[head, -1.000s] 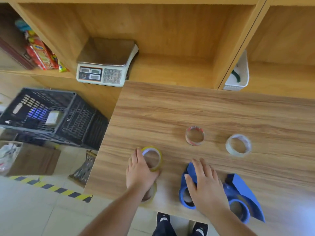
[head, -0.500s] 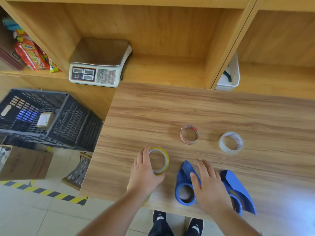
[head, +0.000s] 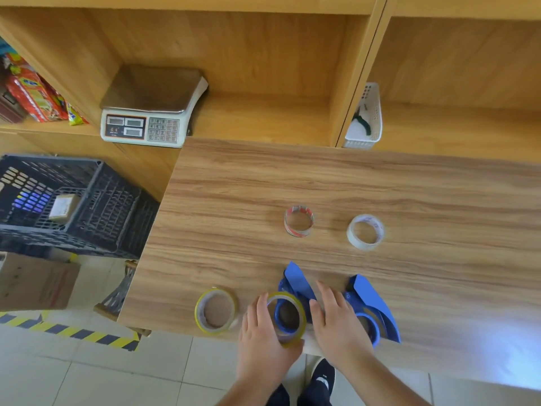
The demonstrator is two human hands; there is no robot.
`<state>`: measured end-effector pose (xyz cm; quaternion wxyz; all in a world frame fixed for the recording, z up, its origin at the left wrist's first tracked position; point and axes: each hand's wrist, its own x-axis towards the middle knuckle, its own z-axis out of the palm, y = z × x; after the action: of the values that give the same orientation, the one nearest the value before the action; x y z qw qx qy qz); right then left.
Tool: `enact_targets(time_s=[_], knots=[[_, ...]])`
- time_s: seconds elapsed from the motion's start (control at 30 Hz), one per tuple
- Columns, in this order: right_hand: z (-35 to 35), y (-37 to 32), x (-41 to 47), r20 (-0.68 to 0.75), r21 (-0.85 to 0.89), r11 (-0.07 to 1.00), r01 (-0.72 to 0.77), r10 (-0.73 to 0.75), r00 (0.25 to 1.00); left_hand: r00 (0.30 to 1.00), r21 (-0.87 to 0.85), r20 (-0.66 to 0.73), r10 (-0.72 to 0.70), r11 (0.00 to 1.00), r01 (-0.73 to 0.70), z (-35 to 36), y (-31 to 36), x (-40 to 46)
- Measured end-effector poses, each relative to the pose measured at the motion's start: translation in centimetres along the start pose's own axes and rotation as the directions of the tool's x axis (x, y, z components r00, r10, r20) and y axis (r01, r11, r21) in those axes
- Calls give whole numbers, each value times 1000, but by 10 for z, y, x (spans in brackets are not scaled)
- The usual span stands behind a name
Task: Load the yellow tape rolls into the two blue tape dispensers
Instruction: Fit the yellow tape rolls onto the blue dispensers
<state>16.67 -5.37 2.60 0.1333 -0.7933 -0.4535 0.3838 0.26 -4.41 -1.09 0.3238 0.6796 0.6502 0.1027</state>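
Two blue tape dispensers lie near the table's front edge, the left dispenser (head: pixel 295 284) and the right dispenser (head: pixel 373 303). My left hand (head: pixel 263 338) holds a yellow tape roll (head: pixel 288 297) directly over the left dispenser's blue wheel. Between the two dispensers rests my right hand (head: pixel 336 323), fingers spread, pressing on the left dispenser's side and partly covering the right one. A second yellow tape roll (head: pixel 216 311) lies flat to the left, close to the table's corner.
A red-patterned roll (head: pixel 299 220) and a clear roll (head: pixel 366 231) lie farther back on the table (head: pixel 292 186). Behind are shelves with a scale (head: pixel 149 112) and a white basket (head: pixel 366 118). A black crate (head: pixel 67 206) stands left of the table.
My left hand lifted one yellow roll off the other and carried it right, over the left dispenser. The lower yellow roll is now uncovered. My right hand shifted slightly right.
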Motion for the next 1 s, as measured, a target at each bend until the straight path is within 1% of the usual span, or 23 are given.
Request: enact_targets(time_s=[0.17, 0.33, 0.4, 0.5, 0.67, 0.73, 0.83, 0.9, 1.0], knots=[[-1, 7, -2, 10, 30, 1000, -9, 9, 1000, 999, 11, -9, -32, 999, 33, 18, 12, -6], [-4, 16, -1, 17, 34, 999, -21, 21, 1000, 994, 14, -24, -108, 994, 108, 30, 20, -4], [-4, 20, -1, 29, 13, 1000, -27, 27, 999, 991, 13, -6, -136, 991, 136, 34, 21, -3], [-3, 26, 1, 54, -77, 997, 8, -4, 999, 985, 0, -4, -175, 985, 175, 40, 22, 0], [-8, 23, 1, 56, -35, 999, 10, -8, 998, 977, -5, -15, -211, 977, 211, 49, 20, 3], [-8, 22, 0, 60, -19, 1000, 14, -13, 998, 976, -1, -27, -218, 976, 218, 51, 21, 5], [-5, 19, 1, 64, -68, 998, 0, 4, 998, 977, 11, -49, -207, 978, 207, 49, 23, 4], [-2, 13, 1, 47, -68, 997, -24, 27, 999, 979, 11, -61, -196, 980, 197, 41, 22, 1], [4, -1, 2, 27, -128, 991, 44, -41, 999, 986, 32, -82, -142, 989, 145, 19, 8, -2]])
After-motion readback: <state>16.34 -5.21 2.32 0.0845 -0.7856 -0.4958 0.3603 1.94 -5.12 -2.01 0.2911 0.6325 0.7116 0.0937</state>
